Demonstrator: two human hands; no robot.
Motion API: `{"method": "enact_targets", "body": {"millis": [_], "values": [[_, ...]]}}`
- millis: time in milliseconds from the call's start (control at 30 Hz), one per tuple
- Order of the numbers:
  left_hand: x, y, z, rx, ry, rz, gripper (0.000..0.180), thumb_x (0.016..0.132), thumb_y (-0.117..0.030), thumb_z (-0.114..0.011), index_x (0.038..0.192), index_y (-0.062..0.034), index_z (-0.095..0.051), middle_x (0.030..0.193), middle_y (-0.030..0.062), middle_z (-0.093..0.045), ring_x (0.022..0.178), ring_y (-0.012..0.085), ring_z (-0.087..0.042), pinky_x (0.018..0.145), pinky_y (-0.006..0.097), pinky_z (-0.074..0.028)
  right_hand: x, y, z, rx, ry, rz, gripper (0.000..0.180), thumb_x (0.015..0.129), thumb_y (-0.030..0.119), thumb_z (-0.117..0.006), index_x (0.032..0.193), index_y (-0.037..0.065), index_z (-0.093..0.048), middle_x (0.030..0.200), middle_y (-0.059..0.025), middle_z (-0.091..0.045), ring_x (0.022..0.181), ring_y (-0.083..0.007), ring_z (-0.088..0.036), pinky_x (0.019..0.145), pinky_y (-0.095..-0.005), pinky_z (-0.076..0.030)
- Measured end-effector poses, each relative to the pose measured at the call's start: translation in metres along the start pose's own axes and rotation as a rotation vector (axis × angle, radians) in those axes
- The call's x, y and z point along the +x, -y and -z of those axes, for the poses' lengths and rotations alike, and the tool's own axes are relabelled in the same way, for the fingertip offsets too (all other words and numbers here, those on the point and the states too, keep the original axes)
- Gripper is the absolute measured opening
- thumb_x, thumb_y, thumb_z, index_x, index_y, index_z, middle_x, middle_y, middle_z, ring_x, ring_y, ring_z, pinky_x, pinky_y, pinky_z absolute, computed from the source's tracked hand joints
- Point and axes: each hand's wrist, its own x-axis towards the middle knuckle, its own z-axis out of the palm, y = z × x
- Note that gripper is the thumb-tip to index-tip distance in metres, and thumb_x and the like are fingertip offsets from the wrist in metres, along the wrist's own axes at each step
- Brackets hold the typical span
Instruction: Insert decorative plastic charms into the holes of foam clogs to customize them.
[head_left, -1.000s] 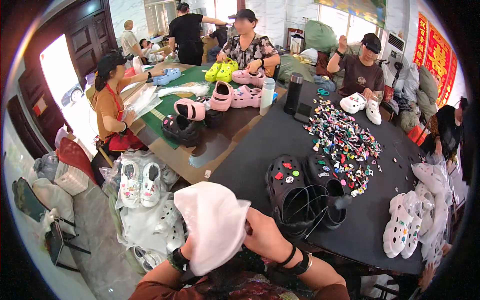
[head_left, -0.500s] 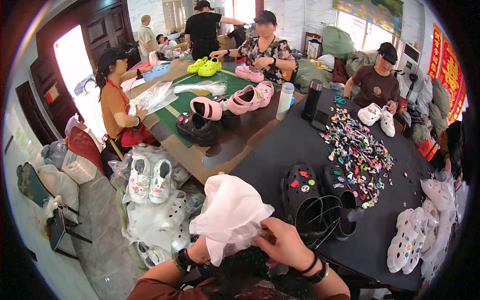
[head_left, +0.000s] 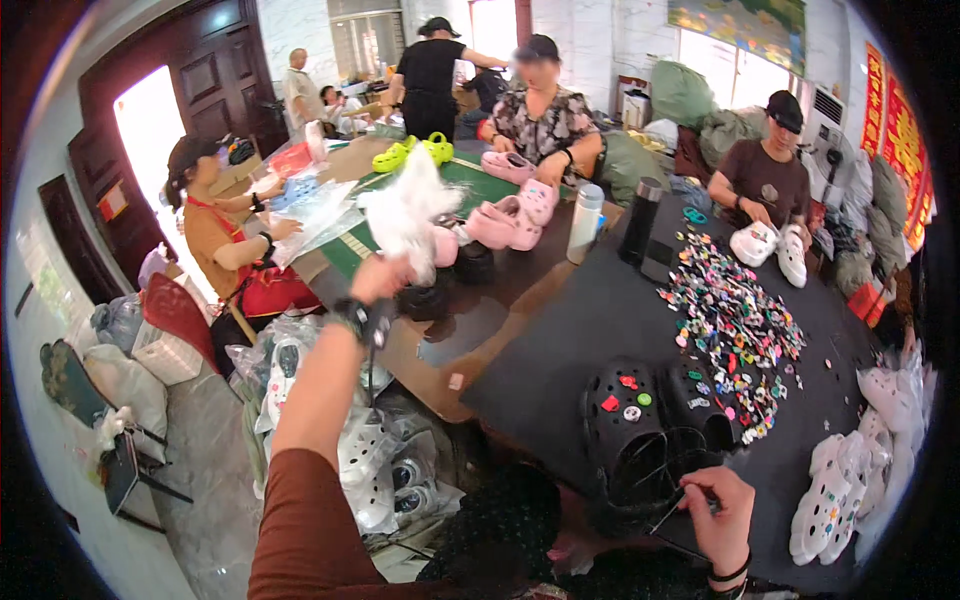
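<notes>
My left hand (head_left: 380,278) is raised out over the table's left edge and grips a crumpled wad of white paper (head_left: 408,205). My right hand (head_left: 720,508) is low at the near table edge, its fingers pinched on a thin black strip (head_left: 668,513) beside the heel of a pair of black clogs (head_left: 632,425). The clogs lie on the black table cover (head_left: 560,350) and carry a few coloured charms. A spread of several small colourful charms (head_left: 735,325) lies just beyond them.
Pink clogs (head_left: 505,222), green clogs (head_left: 410,152) and two tall bottles (head_left: 585,222) stand mid-table. White clogs (head_left: 835,490) lie at the right edge, and more in plastic bags on the floor (head_left: 375,460). Other people sit and stand around the table, one in orange (head_left: 215,235) at the left.
Both hands held the white paper close in front of me. Now the left arm has swung it up and away to the left, and the right hand has let go and dropped to the black clogs.
</notes>
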Motion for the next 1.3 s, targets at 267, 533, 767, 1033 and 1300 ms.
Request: {"method": "enact_targets", "body": {"millis": [267, 533, 767, 1033, 1300], "values": [[0.018, -0.097, -0.002, -0.499, -0.494, 0.026, 0.057, 0.088, -0.021, -0.066, 0.139, -0.0098, -0.043, 0.116, 0.0191, -0.062, 0.1, 0.0338, -0.061, 0.092, 0.041, -0.046, -0.041, -0.124, 0.07, -0.316, -0.347, -0.229, 0.012, 0.083, -0.002, -0.063, 0.095, -0.001, -0.062, 0.086, -0.0102, -0.062, 0.072, -0.0177, -0.063, 0.064, -0.0272, -0.049], [-0.187, -0.303, -0.054, -0.951, 0.122, -0.036, 0.076, 0.089, -0.029, -0.067, 0.147, -0.0037, -0.025, 0.142, 0.0193, -0.038, 0.122, 0.0291, -0.044, 0.097, 0.038, -0.043, -0.057, -0.21, 0.091, -0.086, -0.211, -0.452, 0.033, 0.096, 0.024, -0.058, 0.12, 0.003, -0.053, 0.104, -0.0091, -0.063, 0.092, -0.0173, -0.06, 0.076, -0.0297, -0.05], [-0.22, -0.358, -0.048, -1.19, 0.403, 0.01, 0.083, 0.089, -0.029, -0.069, 0.148, 0.0012, -0.018, 0.143, 0.0211, -0.035, 0.124, 0.0274, -0.044, 0.102, 0.037, -0.039, -0.056, -0.19, 0.069, 0.166, 0.027, -0.576, 0.06, 0.101, 0.05, -0.037, 0.138, 0.004, -0.045, 0.13, -0.0123, -0.054, 0.116, -0.0157, -0.05, 0.084, -0.0297, -0.047], [-0.139, -0.298, -0.042, -1.077, 0.392, -0.163, 0.062, 0.082, -0.004, -0.06, 0.141, -0.0019, -0.042, 0.107, 0.0039, -0.062, 0.083, 0.0064, -0.049, 0.079, 0.022, -0.043, -0.083, -0.142, 0.004, 0.287, 0.173, -0.506, 0.069, 0.095, 0.027, -0.06, 0.146, 0.0, -0.022, 0.135, -0.0226, -0.05, 0.116, -0.0229, -0.054, 0.095, -0.0371, -0.047], [-0.034, -0.27, -0.026, -0.81, 0.514, -0.425, 0.052, 0.077, 0.004, -0.053, 0.129, 0.0003, -0.056, 0.123, 0.0065, -0.063, 0.112, 0.0124, -0.056, 0.101, 0.027, -0.039, -0.079, -0.095, -0.105, 0.451, 0.231, -0.251, 0.106, 0.086, 0.038, -0.069, 0.144, -0.01, 0.006, 0.138, -0.0409, -0.033, 0.132, -0.0456, -0.037, 0.111, -0.0421, -0.031]]}}
